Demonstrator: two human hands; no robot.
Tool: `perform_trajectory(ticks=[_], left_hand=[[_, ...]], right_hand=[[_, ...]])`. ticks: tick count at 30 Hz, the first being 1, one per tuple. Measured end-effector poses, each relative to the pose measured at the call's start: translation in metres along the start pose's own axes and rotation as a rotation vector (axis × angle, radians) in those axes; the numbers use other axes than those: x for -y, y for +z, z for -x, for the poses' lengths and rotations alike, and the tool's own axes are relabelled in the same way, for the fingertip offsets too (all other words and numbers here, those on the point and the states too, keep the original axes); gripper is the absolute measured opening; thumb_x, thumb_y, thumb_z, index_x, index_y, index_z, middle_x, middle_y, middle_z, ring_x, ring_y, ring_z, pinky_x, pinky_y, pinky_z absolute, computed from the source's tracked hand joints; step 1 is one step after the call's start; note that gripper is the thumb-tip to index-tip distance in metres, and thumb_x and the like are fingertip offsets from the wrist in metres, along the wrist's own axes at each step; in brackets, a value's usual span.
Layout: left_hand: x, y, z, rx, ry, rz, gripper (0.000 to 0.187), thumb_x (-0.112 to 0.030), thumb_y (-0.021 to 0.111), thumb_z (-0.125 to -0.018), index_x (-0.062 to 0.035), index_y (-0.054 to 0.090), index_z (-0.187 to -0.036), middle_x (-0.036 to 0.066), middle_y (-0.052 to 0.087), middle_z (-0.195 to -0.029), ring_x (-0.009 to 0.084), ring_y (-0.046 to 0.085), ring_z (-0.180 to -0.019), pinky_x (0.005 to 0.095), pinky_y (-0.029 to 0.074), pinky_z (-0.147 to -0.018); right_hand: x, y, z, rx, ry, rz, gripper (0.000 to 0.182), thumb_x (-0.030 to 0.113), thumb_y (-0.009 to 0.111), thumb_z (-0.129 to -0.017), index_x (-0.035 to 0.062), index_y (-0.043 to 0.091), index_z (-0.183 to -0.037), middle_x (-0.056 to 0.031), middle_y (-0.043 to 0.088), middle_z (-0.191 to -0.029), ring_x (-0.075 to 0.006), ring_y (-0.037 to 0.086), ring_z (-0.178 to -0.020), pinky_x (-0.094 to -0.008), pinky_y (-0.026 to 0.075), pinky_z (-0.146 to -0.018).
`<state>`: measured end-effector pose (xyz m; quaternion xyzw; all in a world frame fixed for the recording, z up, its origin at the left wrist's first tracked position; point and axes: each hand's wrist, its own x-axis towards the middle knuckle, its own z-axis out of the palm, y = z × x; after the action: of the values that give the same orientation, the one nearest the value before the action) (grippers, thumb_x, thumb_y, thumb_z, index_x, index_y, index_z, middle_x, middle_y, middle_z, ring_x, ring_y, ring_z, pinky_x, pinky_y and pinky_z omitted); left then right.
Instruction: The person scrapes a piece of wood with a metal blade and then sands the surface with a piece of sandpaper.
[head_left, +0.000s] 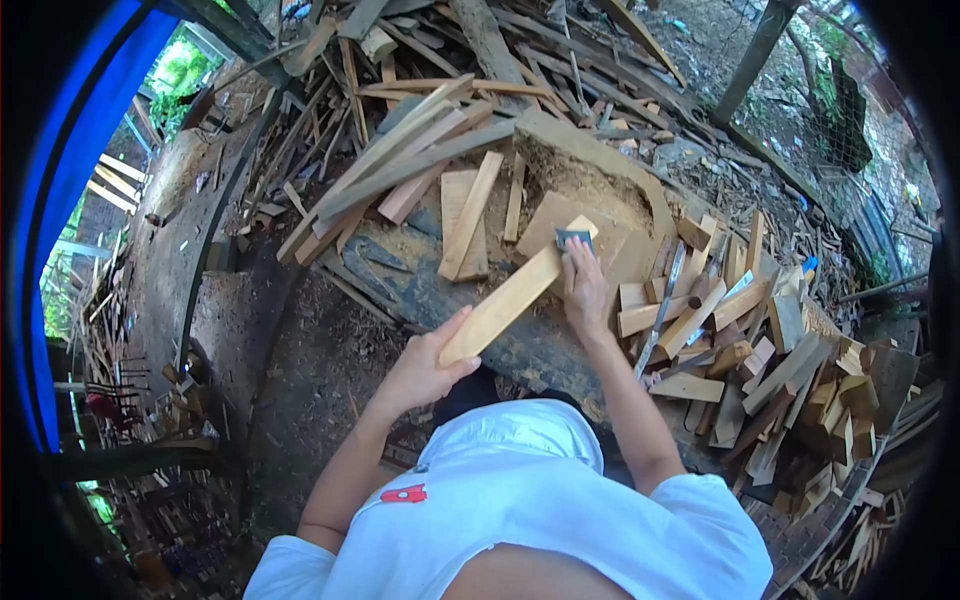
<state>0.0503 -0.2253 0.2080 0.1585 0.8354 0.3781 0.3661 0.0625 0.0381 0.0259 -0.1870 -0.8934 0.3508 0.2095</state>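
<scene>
My left hand (425, 362) is closed around the near end of a pale wooden block (505, 305), a long smooth piece that slants up and to the right. Over its far end lies a dark grey piece of sandpaper (573, 236), gripped by my right hand (583, 275), with the fingers pressed down on the wood. Beneath that far end is a flat board (600, 225) on the workbench (400, 275). What the right fingertips do under the sandpaper is partly hidden.
Several loose boards (465, 215) lie on the bench to the left of the block. Sawdust (570, 180) covers the back. Many wood offcuts (765, 340) are heaped at the right, with a metal strip (662, 315) among them. A scrap pile (480, 50) rises behind.
</scene>
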Motion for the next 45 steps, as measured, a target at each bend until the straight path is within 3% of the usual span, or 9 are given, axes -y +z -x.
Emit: perform_trajectory(ticks=[6,11,17,22,27,29,35,37,45], left_hand=[[-0.01,0.002,0.003,0.0,-0.005,-0.007,0.074,-0.012,0.069,-0.089,-0.0112,0.034,-0.154,0.004,0.06,-0.068,0.009,0.053,-0.046,0.0263,0.045,-0.043],[-0.003,0.006,0.002,-0.019,0.018,-0.004,0.074,-0.012,0.07,-0.089,-0.0115,0.034,-0.154,0.003,0.06,-0.066,0.0086,0.053,-0.047,0.0271,0.045,-0.044],[-0.003,0.005,0.003,-0.013,0.029,-0.008,0.075,-0.012,0.07,-0.089,-0.0131,0.033,-0.155,0.003,0.059,-0.069,0.0082,0.051,-0.046,0.0261,0.043,-0.042],[-0.003,0.005,0.001,-0.015,-0.008,0.008,0.074,-0.013,0.069,-0.089,-0.0129,0.034,-0.154,0.002,0.059,-0.067,0.0086,0.053,-0.046,0.0257,0.044,-0.043],[0.001,0.009,0.002,-0.049,0.111,-0.122,0.075,-0.013,0.069,-0.088,-0.0112,0.034,-0.154,0.002,0.061,-0.065,0.009,0.054,-0.047,0.0265,0.045,-0.045],[-0.009,0.007,0.003,-0.022,0.008,-0.032,0.074,-0.012,0.069,-0.089,-0.0107,0.034,-0.154,0.003,0.061,-0.068,0.0089,0.054,-0.047,0.0267,0.045,-0.045],[-0.005,0.015,-0.001,-0.007,-0.012,-0.007,0.075,-0.012,0.068,-0.089,-0.0103,0.032,-0.155,0.003,0.06,-0.067,0.0082,0.053,-0.047,0.0265,0.044,-0.042],[-0.008,0.015,-0.006,-0.003,-0.007,-0.029,0.073,-0.021,0.068,-0.091,-0.0086,0.033,-0.153,0.015,0.067,-0.07,0.0174,0.062,-0.049,0.0323,0.052,-0.05],[-0.012,0.02,-0.004,0.029,-0.167,0.183,0.054,-0.019,0.046,-0.104,-0.0131,0.03,-0.155,0.004,0.056,-0.064,0.0094,0.051,-0.042,0.025,0.043,-0.036]], right_hand=[[-0.026,0.008,-0.039,0.016,0.171,0.069,0.042,0.031,0.042,-0.105,0.0027,0.061,-0.129,-0.0175,0.058,-0.136,-0.0349,0.051,-0.13,-0.0467,0.035,-0.112],[-0.004,0.0,-0.007,-0.032,-0.016,0.028,0.039,0.029,0.049,-0.102,0.0031,0.061,-0.13,-0.0189,0.059,-0.134,-0.0356,0.053,-0.128,-0.0488,0.036,-0.112],[-0.021,0.009,-0.04,-0.056,0.228,0.048,0.04,0.029,0.048,-0.103,0.0032,0.059,-0.132,-0.0175,0.059,-0.135,-0.0352,0.051,-0.131,-0.0499,0.035,-0.112],[0.003,0.003,-0.004,-0.098,0.082,-0.076,0.038,0.027,0.049,-0.103,0.002,0.06,-0.129,-0.0186,0.06,-0.134,-0.0371,0.052,-0.128,-0.0503,0.036,-0.111],[-0.019,0.003,-0.037,-0.028,0.323,-0.16,0.037,0.024,0.048,-0.103,-0.0005,0.06,-0.128,-0.0217,0.058,-0.133,-0.0418,0.052,-0.127,-0.05,0.035,-0.11],[-0.008,0.013,-0.008,-0.146,0.133,-0.091,0.039,0.026,0.047,-0.103,-0.0003,0.059,-0.13,-0.0237,0.056,-0.136,-0.0416,0.052,-0.126,-0.0502,0.036,-0.109],[0.012,-0.011,-0.01,-0.026,0.096,0.021,0.038,0.028,0.048,-0.103,0.0056,0.059,-0.131,-0.0237,0.055,-0.136,-0.0425,0.059,-0.114,-0.0475,0.05,-0.095],[0.004,-0.009,-0.029,-0.029,0.182,0.14,0.036,0.027,0.049,-0.102,0.0072,0.06,-0.13,-0.0238,0.057,-0.133,-0.0429,0.064,-0.102,-0.0488,0.054,-0.085],[0.023,-0.014,-0.013,-0.02,0.09,0.163,0.037,0.03,0.052,-0.1,0.0088,0.058,-0.13,-0.0213,0.064,-0.108,-0.0415,0.067,-0.088,-0.0519,0.054,-0.074]])
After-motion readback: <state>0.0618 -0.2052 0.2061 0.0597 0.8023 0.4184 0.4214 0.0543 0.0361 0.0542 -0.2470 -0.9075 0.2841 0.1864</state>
